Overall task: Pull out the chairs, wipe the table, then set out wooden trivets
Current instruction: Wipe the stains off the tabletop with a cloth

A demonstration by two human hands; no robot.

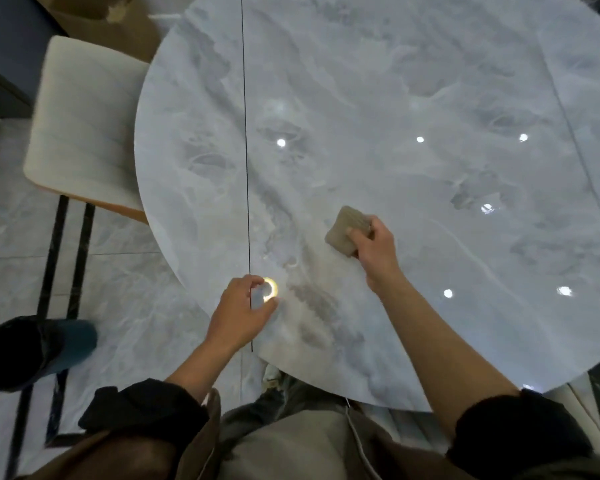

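A glossy grey marbled table (378, 98) with a rounded near edge fills most of the view. My right hand (374, 247) grips a folded beige cloth (347, 230) and presses it flat on the tabletop. My left hand (239, 313) rests at the near left edge of the table, fingers curled, with nothing in it; a bright ring of reflected light shows by its fingertips. A cream upholstered chair (84, 123) stands at the left, its seat partly under the table edge. No trivets are in view.
A dark seam line (246, 168) crosses the tabletop from far to near. Marbled floor tiles with black inlay strips (52, 254) lie to the left. A dark round bin-like object (32, 351) sits on the floor at lower left.
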